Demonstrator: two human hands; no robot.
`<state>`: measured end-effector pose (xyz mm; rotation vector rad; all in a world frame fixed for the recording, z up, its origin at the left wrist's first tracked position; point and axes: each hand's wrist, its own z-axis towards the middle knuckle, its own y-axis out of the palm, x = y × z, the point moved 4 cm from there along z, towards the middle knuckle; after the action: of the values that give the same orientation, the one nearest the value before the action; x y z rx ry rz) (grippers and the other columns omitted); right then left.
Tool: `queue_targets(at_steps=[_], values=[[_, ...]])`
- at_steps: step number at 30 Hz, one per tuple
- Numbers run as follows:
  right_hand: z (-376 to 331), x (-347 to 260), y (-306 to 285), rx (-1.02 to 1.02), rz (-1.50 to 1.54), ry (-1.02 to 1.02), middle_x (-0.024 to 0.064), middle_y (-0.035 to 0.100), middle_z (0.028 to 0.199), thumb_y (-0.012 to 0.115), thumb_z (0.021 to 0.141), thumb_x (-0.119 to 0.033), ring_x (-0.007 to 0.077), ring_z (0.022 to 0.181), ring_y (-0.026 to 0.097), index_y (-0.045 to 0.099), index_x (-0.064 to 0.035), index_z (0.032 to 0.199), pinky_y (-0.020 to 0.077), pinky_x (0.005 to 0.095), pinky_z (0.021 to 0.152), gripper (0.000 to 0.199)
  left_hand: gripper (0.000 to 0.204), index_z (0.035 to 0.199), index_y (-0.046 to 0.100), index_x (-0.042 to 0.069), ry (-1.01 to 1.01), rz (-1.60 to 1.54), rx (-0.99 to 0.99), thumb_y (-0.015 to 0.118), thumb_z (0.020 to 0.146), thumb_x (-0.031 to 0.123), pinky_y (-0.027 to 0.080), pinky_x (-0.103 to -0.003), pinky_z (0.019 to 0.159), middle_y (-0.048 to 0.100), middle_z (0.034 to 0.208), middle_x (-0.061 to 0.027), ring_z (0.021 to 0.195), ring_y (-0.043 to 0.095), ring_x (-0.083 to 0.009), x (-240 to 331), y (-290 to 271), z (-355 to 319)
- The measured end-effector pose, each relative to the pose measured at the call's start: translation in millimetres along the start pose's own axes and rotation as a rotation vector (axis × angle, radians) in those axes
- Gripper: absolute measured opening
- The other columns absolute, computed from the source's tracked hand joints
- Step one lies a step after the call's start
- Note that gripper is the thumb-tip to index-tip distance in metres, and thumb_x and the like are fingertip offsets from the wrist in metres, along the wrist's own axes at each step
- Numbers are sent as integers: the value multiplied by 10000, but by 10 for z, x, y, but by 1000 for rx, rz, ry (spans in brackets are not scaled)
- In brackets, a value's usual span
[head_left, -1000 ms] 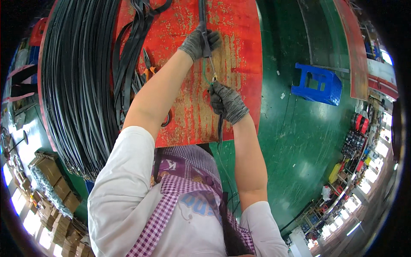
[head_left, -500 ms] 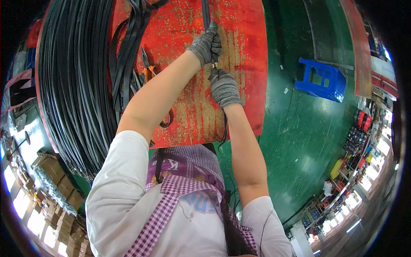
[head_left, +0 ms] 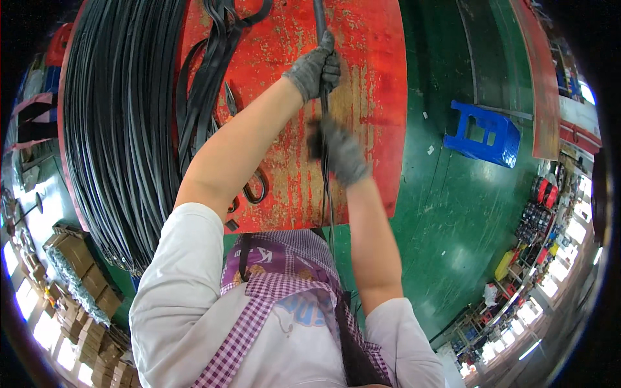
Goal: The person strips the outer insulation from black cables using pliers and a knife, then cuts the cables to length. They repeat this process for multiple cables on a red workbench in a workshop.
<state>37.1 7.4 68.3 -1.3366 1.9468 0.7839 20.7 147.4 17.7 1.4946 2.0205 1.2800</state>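
My left hand [head_left: 317, 70], in a grey work glove, is closed around a long black strip [head_left: 320, 18] that comes in from the far edge of the red table [head_left: 385, 90]. Below that fist the strip runs toward the near edge, with thin dark strands trailing over it. Close by, my gloved right hand [head_left: 347, 155] is smeared by motion, beside or on the strip. Its fingers are too blurred to show whether they grip. Left of my left forearm lie pliers [head_left: 230, 98] with orange handles, partly hidden, and dark scissor handles [head_left: 257, 189].
A thick bundle of long black strips [head_left: 119, 129] covers the table's left side, with looser black strips [head_left: 210, 71] next to it. Right of the table, a blue plastic stool [head_left: 479, 139] lies on its side on the green floor [head_left: 433, 213]. Cardboard boxes [head_left: 74, 255] stand at far left.
My right hand has moved away from my left fist, nearer to me and slightly right. The strip's lower length now shows below the fist. My left hand keeps its hold.
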Motion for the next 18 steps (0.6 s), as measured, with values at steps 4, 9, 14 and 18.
queue_targets(at_steps=[4, 9, 14, 18], values=[[-133, 937, -214, 306, -170, -133, 52, 473, 579, 413, 828, -343, 138, 485, 455, 510, -10, 804, 406, 251, 458, 348, 355, 553, 368, 140, -81, -59, 52, 511, 751, 398, 243, -194, 321, 344, 463, 61, 357, 274, -57, -286, -99, -88], [-118, 606, -320, 85, -63, 68, 19, 440, 527, 426, 813, -386, 116, 445, 417, 514, -43, 790, 345, 241, 407, 354, 236, 726, 441, 81, -30, 410, 162, 507, 790, 298, 393, -253, 431, 449, 582, -17, 453, 416, -132, -798, -53, -411], [-325, 444, -420, 53, 48, 222, 17, 433, 508, 409, 814, -400, 111, 428, 402, 509, -54, 760, 315, 250, 386, 364, 437, 845, 463, 58, -112, 260, -17, 436, 772, 488, 446, -287, 562, 485, 635, -44, 582, 500, -157, -386, 39, -671], [-299, 393, -327, 69, -41, 87, 4, 419, 506, 447, 805, -352, 109, 413, 390, 493, -83, 755, 305, 240, 361, 277, 290, 755, 455, 75, 62, -116, -52, 435, 817, 358, 417, -280, 459, 482, 641, -35, 520, 474, -158, -249, 26, -64]])
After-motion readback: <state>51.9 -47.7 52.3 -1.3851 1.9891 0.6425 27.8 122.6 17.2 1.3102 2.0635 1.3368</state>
